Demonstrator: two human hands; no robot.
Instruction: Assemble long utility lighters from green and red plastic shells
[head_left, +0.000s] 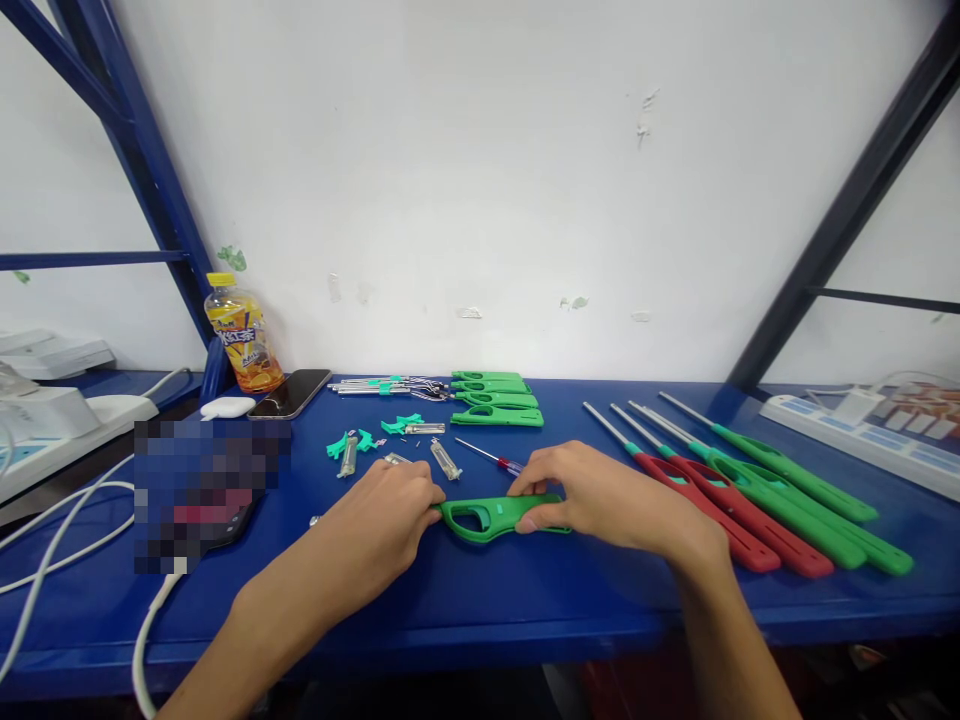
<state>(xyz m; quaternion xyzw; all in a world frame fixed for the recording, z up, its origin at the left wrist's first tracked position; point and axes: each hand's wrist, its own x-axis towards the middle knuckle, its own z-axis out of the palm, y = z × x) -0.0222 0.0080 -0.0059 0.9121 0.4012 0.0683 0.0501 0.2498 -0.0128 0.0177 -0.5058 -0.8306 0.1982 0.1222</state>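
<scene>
Near the front of the blue table, a green lighter handle [495,515] lies between my two hands. My right hand [574,490] is closed around its right end, thumb in front and fingers behind. At its left tip, the fingers of my left hand [397,505] pinch the narrow end, partly hiding it. A teal trigger shows inside the handle's loop. Just behind my right fingers lies a screwdriver [511,466] with a clear purple-red grip. Small clear fuel tanks [445,459] and teal plastic triggers [366,440] are scattered behind my left hand.
Green handle shells [497,414] and metal lighter tubes [386,387] lie along the back. Several long lighters, red [712,515] and green [795,500], are lined up at right. A phone [290,393], a drink bottle [244,335], a cabled, blurred device [206,500] and a power strip [862,430] also stand around.
</scene>
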